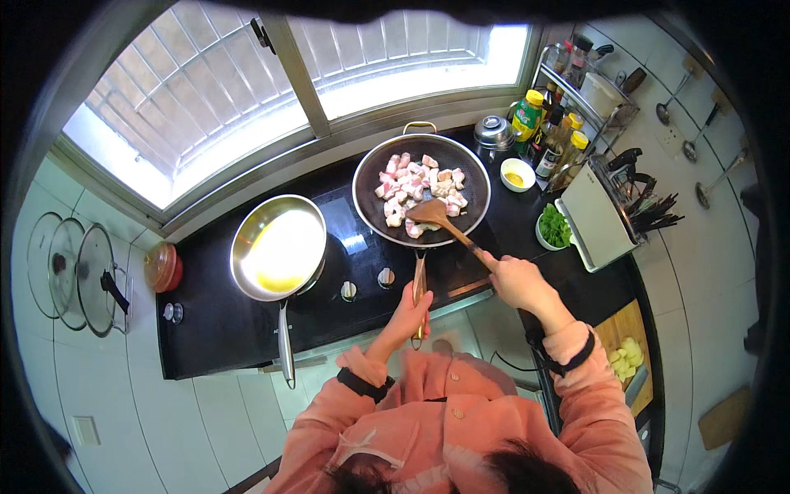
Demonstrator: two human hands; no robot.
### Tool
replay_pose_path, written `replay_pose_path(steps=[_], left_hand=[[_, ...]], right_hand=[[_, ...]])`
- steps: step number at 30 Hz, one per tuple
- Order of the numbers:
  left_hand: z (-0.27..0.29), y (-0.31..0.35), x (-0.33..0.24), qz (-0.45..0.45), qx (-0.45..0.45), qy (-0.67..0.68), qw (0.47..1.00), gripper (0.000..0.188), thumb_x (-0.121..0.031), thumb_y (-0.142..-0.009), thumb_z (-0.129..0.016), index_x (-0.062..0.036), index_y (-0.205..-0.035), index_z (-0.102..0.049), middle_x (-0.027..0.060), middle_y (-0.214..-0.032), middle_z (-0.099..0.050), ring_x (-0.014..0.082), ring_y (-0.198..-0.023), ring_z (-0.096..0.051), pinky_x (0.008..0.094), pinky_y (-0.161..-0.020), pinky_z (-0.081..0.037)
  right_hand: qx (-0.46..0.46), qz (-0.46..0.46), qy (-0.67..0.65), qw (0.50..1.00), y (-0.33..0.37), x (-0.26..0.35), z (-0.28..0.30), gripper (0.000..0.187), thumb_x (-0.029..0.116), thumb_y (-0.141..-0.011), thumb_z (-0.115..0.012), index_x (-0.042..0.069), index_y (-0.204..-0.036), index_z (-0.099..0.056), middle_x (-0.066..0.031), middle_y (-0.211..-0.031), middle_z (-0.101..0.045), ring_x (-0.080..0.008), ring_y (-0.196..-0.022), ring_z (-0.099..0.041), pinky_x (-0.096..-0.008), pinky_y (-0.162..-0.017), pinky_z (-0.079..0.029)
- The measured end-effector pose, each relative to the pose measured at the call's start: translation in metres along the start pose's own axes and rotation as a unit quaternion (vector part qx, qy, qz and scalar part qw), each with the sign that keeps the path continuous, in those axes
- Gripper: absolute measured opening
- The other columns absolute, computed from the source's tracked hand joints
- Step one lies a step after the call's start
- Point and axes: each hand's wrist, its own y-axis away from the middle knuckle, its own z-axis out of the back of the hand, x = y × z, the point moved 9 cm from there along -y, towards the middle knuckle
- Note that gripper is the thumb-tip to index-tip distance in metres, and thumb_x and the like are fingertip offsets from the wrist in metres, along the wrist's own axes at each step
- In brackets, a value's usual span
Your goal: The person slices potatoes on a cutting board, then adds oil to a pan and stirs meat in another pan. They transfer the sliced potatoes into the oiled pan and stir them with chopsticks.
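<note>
Wok (421, 191) on black windowside stovetop (214, 321)

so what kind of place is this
A home kitchen, most likely. A dark wok of cubed meat sits on a black cooktop under a window, bottles stand on a wire rack, and pot lids hang on the tiled wall.

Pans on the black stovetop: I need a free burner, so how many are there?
2. A dark round wok with meat pieces sits at the right; a shiny steel frying pan holding yellow liquid sits at the left. None looks hidden.
</note>
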Motion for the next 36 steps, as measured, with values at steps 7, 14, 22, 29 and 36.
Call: replay_pose_path(steps=[7,14,22,29,36], left_hand=[[0.1,-0.041,-0.012,-0.195,-0.236,-0.343,0.888,0.026,-0.018,-0.082,-0.065,0.0014,-0.099,-0.063,0.0151,-0.081,-0.061,0.028,-0.074,-0.062,0.0382,-0.066,-0.05],[0.104,-0.059,-0.02,-0.235,-0.25,-0.525,0.779,0.021,-0.008,-0.076,-0.065,-0.0004,-0.095,-0.064,0.0215,-0.088,-0.059,0.039,-0.081,-0.06,0.0461,-0.072,-0.049],[0.099,-0.065,-0.027,-0.252,-0.251,-0.539,0.763,0.011,0.001,-0.073,-0.059,0.0004,-0.082,-0.066,0.0223,-0.082,-0.059,0.0392,-0.075,-0.061,0.0457,-0.068,-0.05],[0.099,-0.069,-0.027,-0.284,-0.234,-0.549,0.751,0.013,0.004,-0.072,-0.057,0.0006,-0.08,-0.066,0.022,-0.079,-0.059,0.0394,-0.073,-0.061,0.0455,-0.067,-0.05],[0.101,-0.073,-0.024,-0.282,-0.211,-0.565,0.746,0.017,0.005,-0.072,-0.057,-0.0013,-0.084,-0.066,0.0208,-0.083,-0.059,0.0385,-0.077,-0.061,0.0454,-0.07,-0.05]], right_hand=[[0.003,-0.043,-0.021,0.999,0.002,0.006,0.0,0.053,0.006,-0.082,-0.048,0.012,-0.135,-0.04,-0.0203,-0.09,-0.062,-0.0364,-0.082,-0.064,-0.0437,-0.07,-0.052],[-0.055,-0.122,-0.084,0.987,-0.012,-0.031,-0.016,0.043,0.015,-0.087,-0.047,0.005,-0.129,-0.043,-0.0226,-0.092,-0.062,-0.0393,-0.082,-0.063,-0.0474,-0.073,-0.051],[-0.048,-0.113,-0.157,0.98,-0.017,-0.01,-0.035,0.047,0.013,-0.088,-0.045,0.001,-0.132,-0.037,-0.0267,-0.094,-0.06,-0.0434,-0.083,-0.061,-0.0494,-0.074,-0.05],[-0.098,-0.104,-0.136,0.98,-0.028,-0.023,-0.03,0.045,0.011,-0.087,-0.045,0.0,-0.13,-0.041,-0.0237,-0.089,-0.062,-0.0415,-0.08,-0.062,-0.0484,-0.074,-0.05],[-0.082,-0.07,-0.196,0.975,-0.051,-0.035,-0.041,0.046,0.013,-0.087,-0.047,0.004,-0.131,-0.039,-0.0248,-0.083,-0.062,-0.0398,-0.081,-0.062,-0.0479,-0.072,-0.05]])
